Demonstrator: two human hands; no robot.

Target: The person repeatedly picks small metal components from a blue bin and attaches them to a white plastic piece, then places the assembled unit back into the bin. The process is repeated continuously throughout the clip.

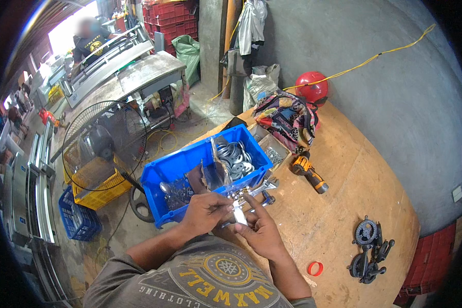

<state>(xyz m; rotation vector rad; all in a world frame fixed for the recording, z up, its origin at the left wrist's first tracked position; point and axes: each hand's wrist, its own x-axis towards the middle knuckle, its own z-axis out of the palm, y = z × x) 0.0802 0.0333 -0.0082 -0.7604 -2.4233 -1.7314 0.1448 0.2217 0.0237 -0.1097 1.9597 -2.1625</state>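
Observation:
Over the near edge of the table, both my hands meet at a small white, shiny piece (239,214) whose exact kind I cannot make out. My right hand (263,233) holds it between thumb and fingers. The fingers of my left hand (206,211) are pinched together at its upper left side; whatever they grip is too small to name. Just beyond is a blue plastic bin (159,164) with round metal discs (235,158) in its right part and small dark metal parts (178,194) in its left. An adjustable wrench (267,186) lies by the bin's near right corner.
On the wooden table (313,215) lie an orange and black cordless drill (309,173), black wheel-like parts (367,249), a red ring (315,268) and a patterned cloth bag (287,118). A black fan (105,143) stands left of the bin. Farther back, another person (90,43) is at a bench.

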